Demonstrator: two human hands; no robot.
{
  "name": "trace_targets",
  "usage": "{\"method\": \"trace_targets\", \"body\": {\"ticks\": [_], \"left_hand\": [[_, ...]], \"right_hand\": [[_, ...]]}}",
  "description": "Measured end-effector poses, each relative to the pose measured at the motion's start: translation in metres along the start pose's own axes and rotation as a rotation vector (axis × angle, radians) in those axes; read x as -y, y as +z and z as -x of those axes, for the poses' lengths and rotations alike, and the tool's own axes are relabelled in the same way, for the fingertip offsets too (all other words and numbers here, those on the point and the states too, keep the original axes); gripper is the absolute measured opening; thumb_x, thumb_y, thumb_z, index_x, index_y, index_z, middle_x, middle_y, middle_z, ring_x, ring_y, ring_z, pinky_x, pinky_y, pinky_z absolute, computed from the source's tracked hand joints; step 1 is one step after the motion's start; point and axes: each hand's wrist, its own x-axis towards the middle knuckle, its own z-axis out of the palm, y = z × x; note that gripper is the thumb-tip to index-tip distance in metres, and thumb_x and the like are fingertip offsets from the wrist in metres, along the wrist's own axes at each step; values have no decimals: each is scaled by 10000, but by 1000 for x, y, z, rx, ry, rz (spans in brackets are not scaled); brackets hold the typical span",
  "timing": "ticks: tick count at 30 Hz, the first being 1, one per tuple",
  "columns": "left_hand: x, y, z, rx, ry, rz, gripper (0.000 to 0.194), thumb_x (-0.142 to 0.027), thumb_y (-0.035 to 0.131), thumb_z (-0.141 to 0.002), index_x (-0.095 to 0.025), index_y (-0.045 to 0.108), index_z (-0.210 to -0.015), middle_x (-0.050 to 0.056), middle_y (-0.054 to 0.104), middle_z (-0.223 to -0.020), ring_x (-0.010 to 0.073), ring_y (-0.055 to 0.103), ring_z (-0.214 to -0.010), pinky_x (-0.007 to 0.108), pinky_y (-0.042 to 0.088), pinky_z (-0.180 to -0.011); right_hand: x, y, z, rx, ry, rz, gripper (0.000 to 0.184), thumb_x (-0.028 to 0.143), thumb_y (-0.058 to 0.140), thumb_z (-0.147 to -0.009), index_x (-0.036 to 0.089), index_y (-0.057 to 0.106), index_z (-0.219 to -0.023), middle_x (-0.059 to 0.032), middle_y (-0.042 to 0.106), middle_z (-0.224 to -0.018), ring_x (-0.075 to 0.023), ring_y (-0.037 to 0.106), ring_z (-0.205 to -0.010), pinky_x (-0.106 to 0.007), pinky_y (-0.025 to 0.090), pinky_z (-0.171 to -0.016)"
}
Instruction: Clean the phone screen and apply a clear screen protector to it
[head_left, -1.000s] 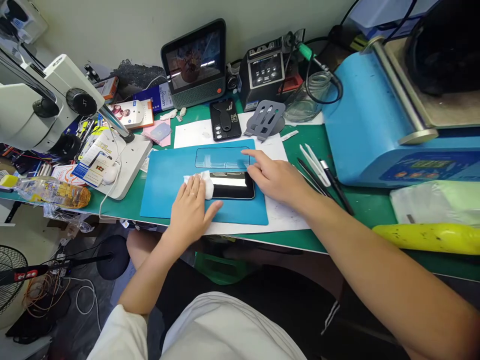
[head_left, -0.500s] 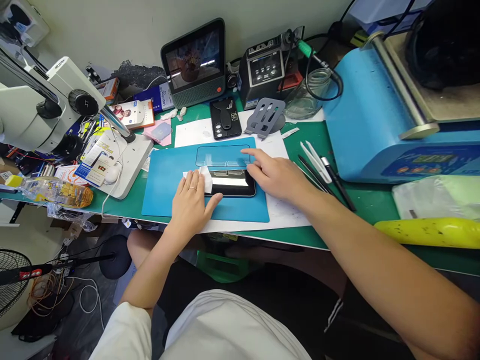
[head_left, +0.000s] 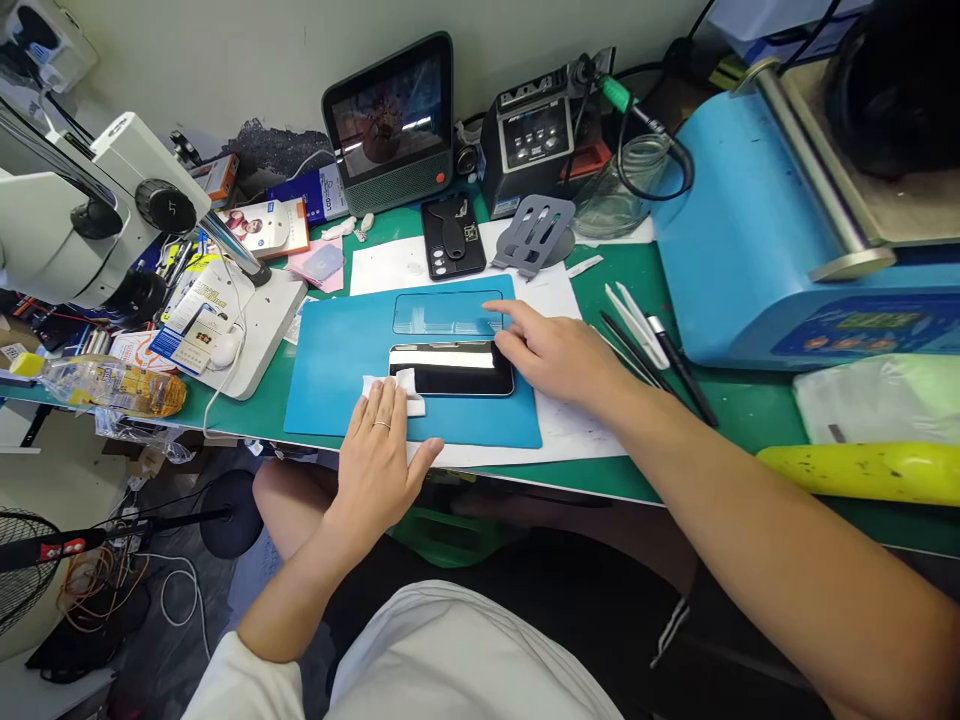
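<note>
A black phone (head_left: pixel 452 368) lies screen up on a blue work mat (head_left: pixel 337 360). My left hand (head_left: pixel 380 452) lies flat with its fingers stretched over a white wipe (head_left: pixel 390 386) at the phone's near left corner. My right hand (head_left: pixel 556 352) rests at the phone's right end, fingers against its edge and index finger pointing left. A clear screen protector (head_left: pixel 447 313) lies on the mat just behind the phone.
A microscope (head_left: pixel 97 205) stands at the left, a small screen (head_left: pixel 388 120) and a soldering station (head_left: pixel 534 135) at the back. A blue roller machine (head_left: pixel 757 210) fills the right. Tweezers and pens (head_left: pixel 645 340) lie right of the mat. A yellow tube (head_left: pixel 862 472) lies near right.
My left hand has slid the wipe off the phone's screen toward me and to the left corner. The right hand has stayed at the phone's right end.
</note>
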Motion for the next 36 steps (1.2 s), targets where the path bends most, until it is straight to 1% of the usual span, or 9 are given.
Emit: {"method": "trace_targets", "body": {"ticks": [4, 7, 11, 14, 18, 22, 26, 33, 36], "left_hand": [[-2, 2, -14, 9, 33, 1, 758, -578, 236, -1117, -22, 358, -1619, 180, 326, -1706, 326, 292, -1610, 520, 351, -1297], [-12, 6, -25, -3, 64, 11, 794, -609, 239, -1108, -10, 358, -1616, 189, 312, -1711, 330, 289, -1611, 511, 336, -1303], [-38, 12, -35, -26, 123, 13, 856, -662, 282, -1084, 14, 379, -1600, 223, 321, -1700, 352, 293, -1608, 508, 338, -1296], [-61, 15, -42, -45, 154, -13, 879, -677, 315, -1073, 34, 410, -1580, 247, 352, -1681, 367, 316, -1596, 496, 338, -1295], [-87, 17, -49, -60, 188, -42, 909, -703, 333, -1058, 37, 423, -1578, 242, 372, -1673, 354, 334, -1591, 464, 326, -1304], [-101, 18, -52, -51, 206, -28, 926, -706, 305, -1060, 57, 428, -1569, 242, 397, -1659, 334, 344, -1591, 438, 314, -1315], [-86, 16, -45, -36, 225, 15, 875, -684, 283, -1074, 11, 421, -1588, 201, 380, -1681, 319, 345, -1592, 443, 311, -1317], [-19, 7, -21, -1, 125, -6, 743, -563, 234, -1120, -33, 355, -1626, 163, 302, -1720, 315, 302, -1610, 512, 323, -1305], [-13, 6, -20, -6, 101, -18, 740, -556, 241, -1120, -28, 344, -1628, 186, 300, -1717, 326, 293, -1612, 529, 330, -1299]], "right_hand": [[1, 0, -1, 10, 9, 24, 537, 331, 358, -1003, 208, 553, -1488, -80, 802, -887, -323, 726, -824, -364, 412, -651], [2, 0, -1, 2, 15, 26, 530, 325, 360, -1006, 216, 557, -1486, -88, 814, -938, -330, 737, -856, -372, 431, -671], [2, 0, -1, -13, 19, 40, 520, 321, 349, -1014, 227, 570, -1476, -101, 824, -1005, -338, 750, -906, -379, 453, -700], [1, 0, -2, -29, 10, 35, 507, 322, 352, -1018, 234, 582, -1461, -92, 827, -979, -331, 755, -892, -371, 457, -692], [0, 0, -2, -25, 28, 30, 522, 328, 342, -1017, 221, 584, -1467, -111, 827, -986, -340, 756, -892, -379, 466, -703], [-1, -1, -1, -18, 36, 4, 528, 326, 338, -1013, 212, 586, -1465, -111, 819, -916, -342, 748, -843, -379, 460, -695], [-2, -1, 0, -18, 33, -45, 523, 331, 336, -1015, 215, 585, -1460, -94, 806, -867, -318, 739, -807, -367, 464, -699], [2, -5, 0, 8, 36, -30, 539, 354, 314, -1033, 205, 560, -1489, -125, 816, -991, -350, 744, -916, -391, 470, -734], [3, -5, 0, -2, 39, -15, 532, 357, 311, -1041, 215, 561, -1489, -123, 818, -1030, -345, 745, -941, -383, 478, -729]]}}
